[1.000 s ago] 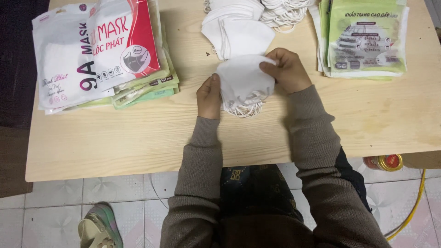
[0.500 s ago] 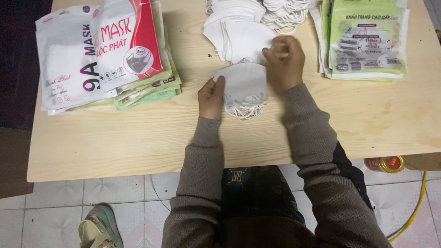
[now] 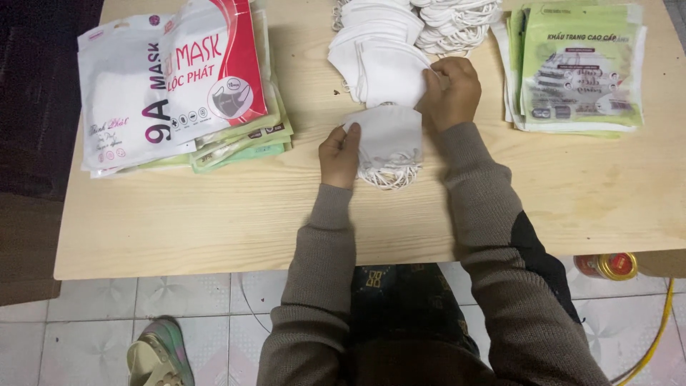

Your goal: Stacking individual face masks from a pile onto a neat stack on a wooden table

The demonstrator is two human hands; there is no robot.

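**Stack of white masks squared up between 2 hands**

The left hand [image 3: 340, 151] presses its fingers against the left edge of a small stack of folded white masks [image 3: 389, 137], lying flat near the middle of the pale wooden surface [image 3: 214, 214]; that steadies it. The right hand [image 3: 451, 91] is closed on the corner of a mask at the loose pile [image 3: 379, 50] behind, pinching soft cloth. Thin elastic loops spill from under the stack's near edge. At the far left lie glossy white-and-red pouches [image 3: 171, 78] over green ones, fanned flat; at the far right, pale green pouches [image 3: 579, 68] lie in a neat pile.
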